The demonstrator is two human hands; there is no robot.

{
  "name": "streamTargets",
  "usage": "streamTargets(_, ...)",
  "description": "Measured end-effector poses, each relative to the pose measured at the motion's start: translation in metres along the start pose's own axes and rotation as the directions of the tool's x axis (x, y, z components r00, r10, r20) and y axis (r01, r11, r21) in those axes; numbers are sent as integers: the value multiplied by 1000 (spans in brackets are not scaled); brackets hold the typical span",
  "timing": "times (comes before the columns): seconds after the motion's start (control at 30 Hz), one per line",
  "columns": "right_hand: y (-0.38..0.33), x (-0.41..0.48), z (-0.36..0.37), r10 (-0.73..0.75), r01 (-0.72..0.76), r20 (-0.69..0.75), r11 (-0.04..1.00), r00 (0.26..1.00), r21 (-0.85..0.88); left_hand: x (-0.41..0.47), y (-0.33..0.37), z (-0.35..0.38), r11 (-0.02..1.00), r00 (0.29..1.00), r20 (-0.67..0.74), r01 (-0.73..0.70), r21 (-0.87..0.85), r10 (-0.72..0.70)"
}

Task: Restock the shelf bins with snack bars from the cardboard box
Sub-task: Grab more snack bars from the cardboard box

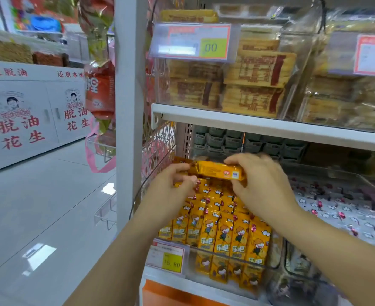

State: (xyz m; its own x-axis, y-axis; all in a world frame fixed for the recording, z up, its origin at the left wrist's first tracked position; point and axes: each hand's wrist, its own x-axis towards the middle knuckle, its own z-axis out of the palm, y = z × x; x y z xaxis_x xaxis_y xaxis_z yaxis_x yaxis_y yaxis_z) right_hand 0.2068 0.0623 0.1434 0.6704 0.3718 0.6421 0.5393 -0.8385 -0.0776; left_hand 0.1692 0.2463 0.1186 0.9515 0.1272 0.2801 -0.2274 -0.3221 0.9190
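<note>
Both hands are up at the lower shelf, and the right hand (264, 184) grips a yellow snack bar (219, 171), fingers curled over its top edge, thumb beneath. The left hand (175, 180) pinches the bar's left end. The bar lies sideways, held just above the back of the clear bin (226, 258), which is packed with upright yellow bars (224, 235) in rows (cartoon figures on every wrapper). A price tag (166, 259) is clipped to the bin's front left. Just right sits a neighbouring bin of white packets (336, 210), and tan packets (255, 85) fill the bins on the shelf above.
</note>
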Motion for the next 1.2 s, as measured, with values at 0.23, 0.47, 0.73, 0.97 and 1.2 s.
streamTargets(0.23, 10, -26, -19, -401, 416, -111, 874, 909, 249, -5, 4, -2, 942, 930, 359, 189, -277, -81)
streamTargets(0.47, 10, -30, -41, 80, -273, 292, 645, 953, 714, -10, 16, 8, 967, 932, 362, 110, -231, -19)
streamTargets(0.73, 13, -28, -36, 53, -215, 435, 918, 899, 332, -11, 14, 32, 988, 866, 491, 27, 150, -98)
streamTargets(0.97, 2, -41, -22, -31, 73, 535, 996, 844, -57, -11, 1, 32, 960, 824, 531, 53, 276, -198)
streamTargets(1.2, 4, -34, -29, 83, -129, 470, 989, 879, 66, -11, -3, 25, 961, 841, 496, 95, 258, -216)
